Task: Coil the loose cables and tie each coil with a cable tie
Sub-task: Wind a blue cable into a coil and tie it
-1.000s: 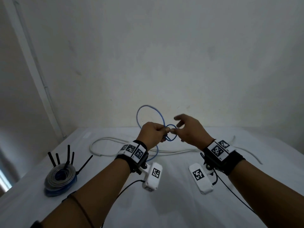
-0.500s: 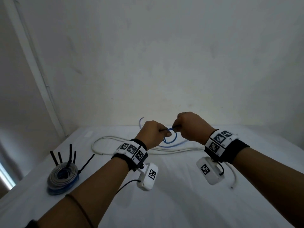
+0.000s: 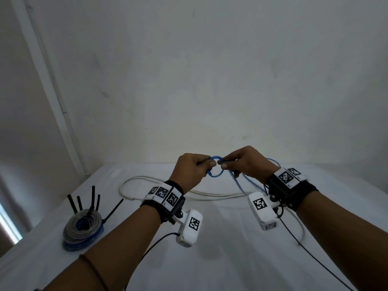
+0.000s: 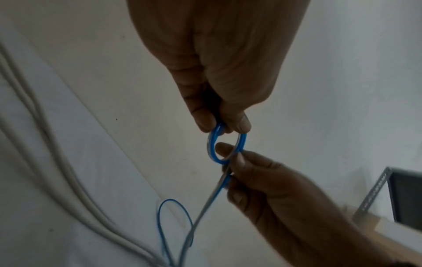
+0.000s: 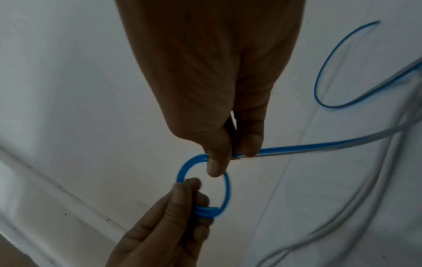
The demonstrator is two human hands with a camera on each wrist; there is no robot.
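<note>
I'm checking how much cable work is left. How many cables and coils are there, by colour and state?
Blue cable held in the hands, partly coiled: 1
White cable loose on the table: 1
Finished coils, grey on blue, with black ties sticking up: 2
Total: 4

L hand (image 3: 190, 171), R hand (image 3: 244, 164): fingers pinched.

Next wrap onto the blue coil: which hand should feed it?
Right. The right hand already pinches the loose run of the blue cable where it leaves the coil; the left hand grips the gathered turns and probably should just hold them.
</note>
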